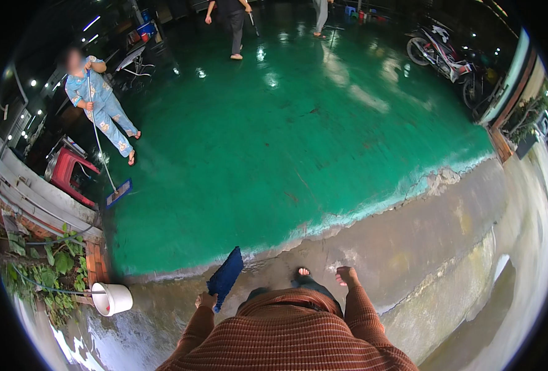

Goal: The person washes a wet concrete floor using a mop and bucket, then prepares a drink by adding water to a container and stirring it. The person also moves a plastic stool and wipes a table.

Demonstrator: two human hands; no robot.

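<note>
Blue mop head just ahead of the left hand

The left hand (205, 301) seems closed around the blue mop head's (225, 278) near end; its long axis runs forward and rightward, away from it. The right hand (347, 275) hangs empty, loosely curled, farther off.

We saw a white bucket (111, 298) beside leafy plants (45, 272) at the left. A parked motorcycle (442, 52) stood far across the green floor (286, 142).

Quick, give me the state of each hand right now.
Left hand: closed, gripping the end of the blue mop.
Right hand: holding nothing, loosely curled, hanging free above the concrete edge.
</note>
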